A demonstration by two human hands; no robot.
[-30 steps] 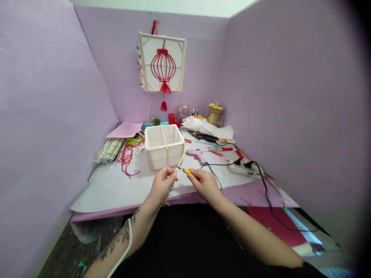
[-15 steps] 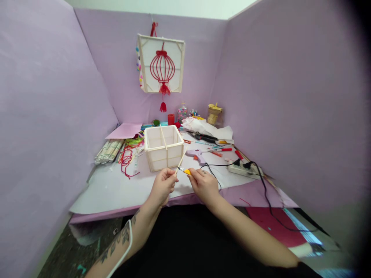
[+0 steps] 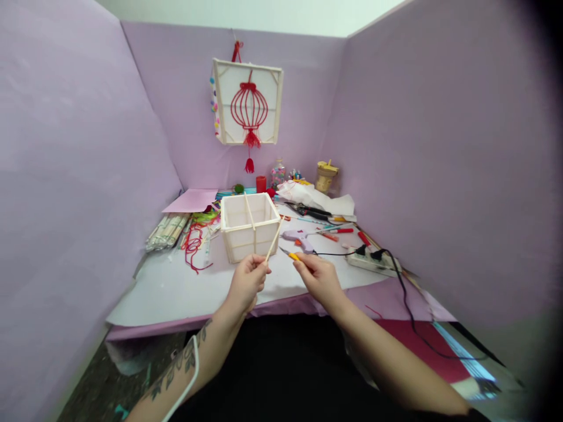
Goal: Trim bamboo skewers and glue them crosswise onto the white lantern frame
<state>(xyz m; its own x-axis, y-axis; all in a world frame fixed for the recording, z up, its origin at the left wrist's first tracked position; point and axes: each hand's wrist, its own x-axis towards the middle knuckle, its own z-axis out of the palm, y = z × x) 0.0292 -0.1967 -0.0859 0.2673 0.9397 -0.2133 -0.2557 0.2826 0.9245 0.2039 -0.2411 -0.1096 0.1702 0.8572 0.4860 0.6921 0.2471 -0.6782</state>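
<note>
The knife [image 3: 290, 254] has drawn back from the stick [image 3: 274, 240] — right hand [image 3: 322, 282] clamped on the knife, left hand [image 3: 247, 280] pinching the stick (box [image 3: 240, 241] just beyond).

I see the lantern frame [image 3: 240, 243] standing near the middle of the table [image 3: 167, 299]. On its left lies the string [image 3: 192, 246], then the bundle of sticks [image 3: 167, 230]. On its right lies the glue gun [image 3: 299, 238], then the power strip [image 3: 373, 261]. Behind the frame stands the jar [image 3: 278, 174], with the cup [image 3: 325, 179] to its right. The hanging lantern [image 3: 250, 102] is above, farther back. Before the frame is the left hand [image 3: 247, 280] with the stick [image 3: 273, 243]; to its right, the right hand [image 3: 320, 281] with the craft knife [image 3: 291, 255].
</note>
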